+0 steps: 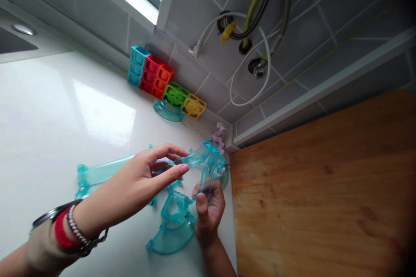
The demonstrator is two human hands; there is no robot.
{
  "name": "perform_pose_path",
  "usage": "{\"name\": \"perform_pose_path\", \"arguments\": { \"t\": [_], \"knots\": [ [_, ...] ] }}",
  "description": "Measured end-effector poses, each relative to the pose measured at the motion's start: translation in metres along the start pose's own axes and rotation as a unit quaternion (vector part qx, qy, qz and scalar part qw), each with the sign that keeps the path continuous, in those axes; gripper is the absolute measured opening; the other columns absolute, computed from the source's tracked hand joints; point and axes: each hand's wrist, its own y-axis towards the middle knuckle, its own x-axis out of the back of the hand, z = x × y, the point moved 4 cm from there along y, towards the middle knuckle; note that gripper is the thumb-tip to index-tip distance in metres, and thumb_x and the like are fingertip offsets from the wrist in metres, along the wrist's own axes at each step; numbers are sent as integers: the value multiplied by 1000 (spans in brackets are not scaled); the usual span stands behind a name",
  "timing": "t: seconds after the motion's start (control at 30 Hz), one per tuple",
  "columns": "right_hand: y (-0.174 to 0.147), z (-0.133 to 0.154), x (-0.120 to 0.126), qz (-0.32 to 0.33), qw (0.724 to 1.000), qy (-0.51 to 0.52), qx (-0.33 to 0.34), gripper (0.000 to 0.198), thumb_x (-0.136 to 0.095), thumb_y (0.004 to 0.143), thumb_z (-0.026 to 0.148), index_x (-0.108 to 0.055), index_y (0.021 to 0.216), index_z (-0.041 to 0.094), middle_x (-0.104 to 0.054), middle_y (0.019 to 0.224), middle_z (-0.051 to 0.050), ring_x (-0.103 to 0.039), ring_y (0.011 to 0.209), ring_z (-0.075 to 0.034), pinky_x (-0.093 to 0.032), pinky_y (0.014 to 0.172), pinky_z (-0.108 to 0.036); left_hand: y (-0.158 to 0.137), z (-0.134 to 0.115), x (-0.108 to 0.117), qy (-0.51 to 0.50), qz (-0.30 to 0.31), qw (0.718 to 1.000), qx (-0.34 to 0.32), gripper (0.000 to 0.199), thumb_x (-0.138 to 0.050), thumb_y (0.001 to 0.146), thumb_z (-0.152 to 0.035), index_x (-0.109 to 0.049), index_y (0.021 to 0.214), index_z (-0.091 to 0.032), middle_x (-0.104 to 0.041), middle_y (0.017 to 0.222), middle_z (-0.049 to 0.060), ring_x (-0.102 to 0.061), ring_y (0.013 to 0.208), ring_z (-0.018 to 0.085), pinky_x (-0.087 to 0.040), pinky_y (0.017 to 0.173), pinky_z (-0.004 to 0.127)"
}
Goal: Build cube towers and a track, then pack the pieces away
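My left hand (143, 184) pinches the end of a curved teal transparent track piece (198, 156) between thumb and fingers. My right hand (209, 212) grips a teal upright support piece (209, 173) from below, right where the curved track meets it. Both pieces are held just above the white countertop (48, 108). Under my hands lie more teal parts: a long straight track (104, 172), a ring-shaped connector (175, 207) and a curved quarter ramp (170, 240).
Against the tiled wall stands a row of coloured cube blocks (162, 80), blue, red, orange, green and yellow, with another teal curved piece (167, 112) in front. A lilac stepped piece (219, 136) sits by the corner. A wooden board (325, 190) fills the right. Hoses and cables (256, 30) hang on the wall.
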Motion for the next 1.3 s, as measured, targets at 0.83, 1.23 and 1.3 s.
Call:
{"name": "perform_pose_path", "arguments": {
  "t": [0.83,1.23,1.3],
  "knots": [
    [9,9,-9,91,982,136,-93,39,-71,89,48,-66,118,22,-73,107,-10,-68,88,-23,-57,78,-37,2,5,-1,8,29,999,18,54,-79,84,-50,-69,132,-26,-78,117,8,-74,100,28,-62,84,39],
    [14,22,7,-91,983,-72,139,25,-68,89,13,-63,110,26,-57,134,-10,-57,129,-27,-52,103,-50,0,4,0,30,26,996,80,43,-65,90,-58,-73,119,-25,-71,80,2,-56,56,16,-41,44,23],
    [12,23,7,-98,977,-97,164,24,-66,90,12,-62,108,27,-56,135,-10,-58,128,-27,-50,104,-53,-1,3,-1,41,32,996,77,40,-65,89,-58,-76,111,-26,-68,72,1,-53,52,15,-38,43,23]
  ]
}}
